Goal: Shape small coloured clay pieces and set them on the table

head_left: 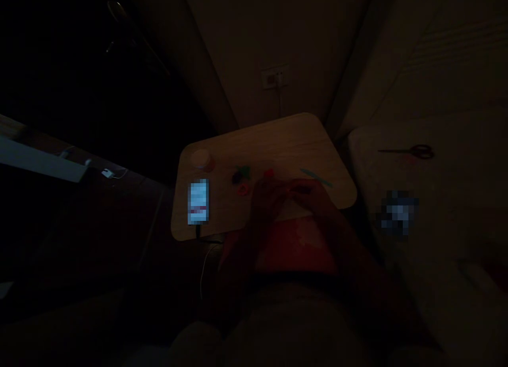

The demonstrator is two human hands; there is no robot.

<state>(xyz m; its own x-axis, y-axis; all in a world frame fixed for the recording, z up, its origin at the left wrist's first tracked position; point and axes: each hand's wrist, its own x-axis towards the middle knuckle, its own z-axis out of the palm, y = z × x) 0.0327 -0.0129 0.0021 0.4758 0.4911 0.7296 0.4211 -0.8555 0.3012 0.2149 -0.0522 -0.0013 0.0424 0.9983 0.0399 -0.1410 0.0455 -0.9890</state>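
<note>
The picture is very dark. My left hand (pixel 269 197) and my right hand (pixel 311 194) meet over the front part of a small wooden table (pixel 278 139), fingers closed and nearly touching. A small red piece (pixel 288 190) shows at their fingertips; its kind is not clear. Just beyond my left hand lies a red lump (pixel 269 173). To its left are a green piece (pixel 243 171), a dark piece (pixel 237 178) and a pinkish-red ring (pixel 243 189). A thin bluish-green strip (pixel 316 177) lies beyond my right hand.
A lit phone (pixel 198 202), blurred out, and a round pale-topped container (pixel 201 159) stand on the table's left side. Scissors (pixel 413 151) lie on a pale surface to the right, near a blurred object (pixel 398 213). A wall socket (pixel 274 78) with a plugged-in cable is behind the table.
</note>
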